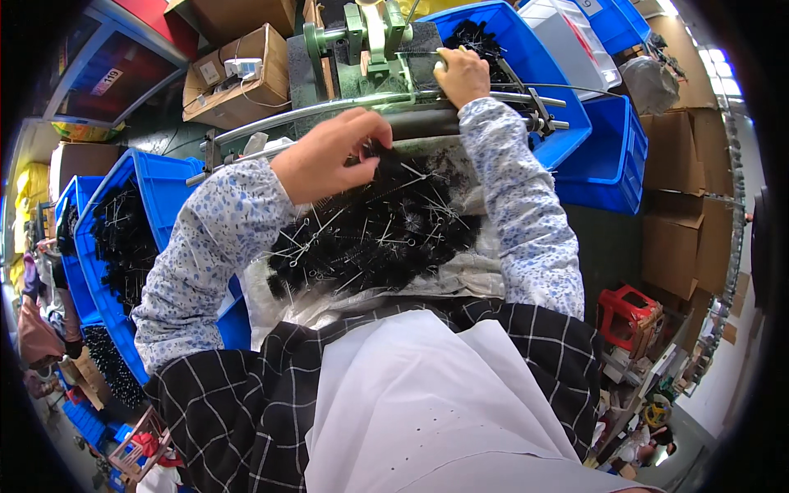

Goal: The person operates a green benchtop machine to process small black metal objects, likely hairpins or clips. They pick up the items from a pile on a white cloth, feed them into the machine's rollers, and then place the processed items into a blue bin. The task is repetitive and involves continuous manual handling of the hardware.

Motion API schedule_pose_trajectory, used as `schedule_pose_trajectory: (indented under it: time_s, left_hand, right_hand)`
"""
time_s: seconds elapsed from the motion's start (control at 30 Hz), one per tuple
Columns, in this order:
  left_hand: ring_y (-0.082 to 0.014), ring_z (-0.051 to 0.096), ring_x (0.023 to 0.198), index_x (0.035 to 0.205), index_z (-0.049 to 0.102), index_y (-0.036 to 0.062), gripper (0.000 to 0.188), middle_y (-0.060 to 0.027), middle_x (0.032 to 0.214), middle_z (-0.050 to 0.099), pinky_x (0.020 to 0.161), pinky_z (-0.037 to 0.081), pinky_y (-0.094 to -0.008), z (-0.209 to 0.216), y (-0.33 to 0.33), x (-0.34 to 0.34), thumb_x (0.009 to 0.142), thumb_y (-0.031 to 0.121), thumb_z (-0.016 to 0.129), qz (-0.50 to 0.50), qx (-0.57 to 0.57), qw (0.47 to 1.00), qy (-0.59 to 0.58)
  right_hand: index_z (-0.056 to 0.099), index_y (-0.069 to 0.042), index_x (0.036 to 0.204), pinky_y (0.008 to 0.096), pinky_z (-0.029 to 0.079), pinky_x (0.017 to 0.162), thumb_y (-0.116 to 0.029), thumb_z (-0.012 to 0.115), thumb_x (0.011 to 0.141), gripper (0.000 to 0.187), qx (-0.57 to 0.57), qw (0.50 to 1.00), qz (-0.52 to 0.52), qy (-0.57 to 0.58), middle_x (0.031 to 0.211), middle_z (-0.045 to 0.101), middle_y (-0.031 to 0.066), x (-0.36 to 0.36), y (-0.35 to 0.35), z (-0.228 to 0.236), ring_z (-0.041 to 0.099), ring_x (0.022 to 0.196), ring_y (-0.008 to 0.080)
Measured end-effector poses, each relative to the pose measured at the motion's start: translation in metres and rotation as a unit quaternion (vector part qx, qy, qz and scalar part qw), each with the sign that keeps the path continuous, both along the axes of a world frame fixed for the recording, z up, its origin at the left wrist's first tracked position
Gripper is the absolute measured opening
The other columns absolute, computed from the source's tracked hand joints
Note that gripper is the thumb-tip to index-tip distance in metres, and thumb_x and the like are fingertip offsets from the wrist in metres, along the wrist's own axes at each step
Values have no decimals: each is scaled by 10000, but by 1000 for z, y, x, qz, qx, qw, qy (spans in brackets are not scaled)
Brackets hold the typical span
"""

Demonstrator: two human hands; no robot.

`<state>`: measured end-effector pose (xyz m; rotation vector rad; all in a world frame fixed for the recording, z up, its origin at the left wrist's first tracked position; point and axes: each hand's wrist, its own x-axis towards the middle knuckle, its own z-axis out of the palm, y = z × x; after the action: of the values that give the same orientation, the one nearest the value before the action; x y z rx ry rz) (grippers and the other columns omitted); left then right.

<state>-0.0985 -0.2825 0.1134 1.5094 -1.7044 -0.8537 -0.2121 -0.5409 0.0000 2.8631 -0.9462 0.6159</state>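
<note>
white apron [427, 394] nearest, over a black checked garment [222, 403]. past it, across the lap, pale sacking [472, 271] bearing a heap of black brushes [378, 238], bristles tangled, thin metal stems and looped ends pointing every way.

left hand [333, 156] over the far left of the heap, thumb and fingers curled toward each other beside dark bristles; cannot tell whether they pinch a brush. right hand [463, 76] farther off, just right of a greenish machine [376, 62], fingers bent and drawn close together; anything between them too small to tell. both forearms in flowered sleeves [526, 205].

metal rails [288, 119] run crosswise between machine and heap. blue bin [567, 123] at right, more black brushes inside; another blue tub [168, 193] at left, likewise loaded. open cardboard box [234, 82] left of machine. red stool [629, 319] well off to the right.
</note>
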Motion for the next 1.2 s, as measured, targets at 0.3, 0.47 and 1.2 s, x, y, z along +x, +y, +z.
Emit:
schedule_pose_trajectory:
  time_s: [0.3, 0.47, 1.2]
  left_hand:
    - [-146, 568, 783, 978, 472, 25, 222, -54, 885, 549, 726, 457, -276, -9, -16, -7, 799, 65, 597, 1, 38, 999, 9]
    - [-158, 587, 811, 971, 477, 25, 226, -58, 903, 544, 724, 462, -275, -19, -26, -9, 792, 59, 610, 63, -32, 998, 1]
    - [-286, 575, 852, 966, 546, 92, 247, -110, 830, 586, 749, 453, -388, -60, -17, -61, 725, 131, 583, -191, 85, 953, -218]
  right_hand:
    - [647, -268, 978, 398, 486, 771, -181, 501, 837, 221, 16, 987, -29, 155, 970, 633, 59, -6, -42, 34, 607, 874, 256]
    - [554, -50, 1128, 353, 467, 825, -207, 540, 864, 308, 36, 999, -32, -23, 1038, 607, 120, -50, -15, 75, 596, 925, 282]
    - [663, -169, 980, 359, 502, 693, -160, 548, 793, 220, 27, 998, 46, -14, 805, 648, 76, 10, 16, 14, 632, 790, 245]
